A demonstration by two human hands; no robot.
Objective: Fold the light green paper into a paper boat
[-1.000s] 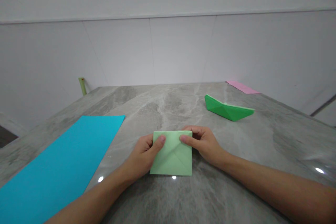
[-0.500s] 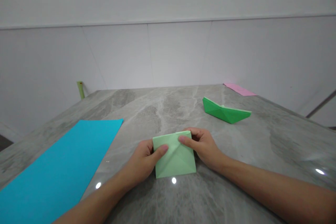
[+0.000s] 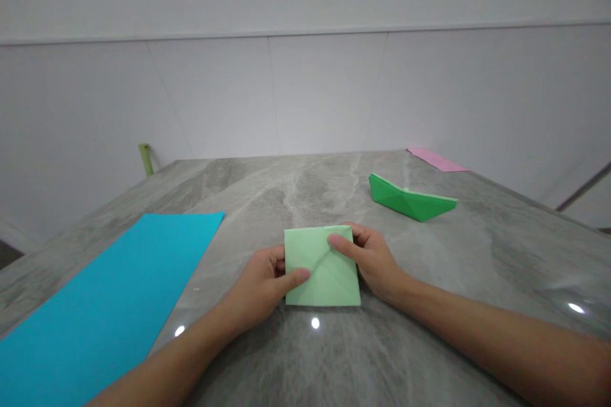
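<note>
Between my two hands is a folded square of pale green paper (image 3: 329,283), creased across its face and held a little above the table. My left hand (image 3: 270,280) grips its left edge, thumb flat on the front and fingers behind. At the upper right corner my right hand (image 3: 367,257) pinches the paper, its thumb on the front and its other fingers mostly hidden at the back. A green folded paper boat (image 3: 413,202) rests on the table beyond my right hand.
A large blue sheet (image 3: 124,286) lies on the left of the grey marbled table (image 3: 267,191). Pink paper (image 3: 438,159) lies at the far right edge. Past the far left edge stands a light green tube-like object (image 3: 146,159), before a white wall (image 3: 324,95).
The pale green square has risen slightly and turned a little, so its top edge lies more level. My left thumb sits lower on it. Both hands keep hold.
</note>
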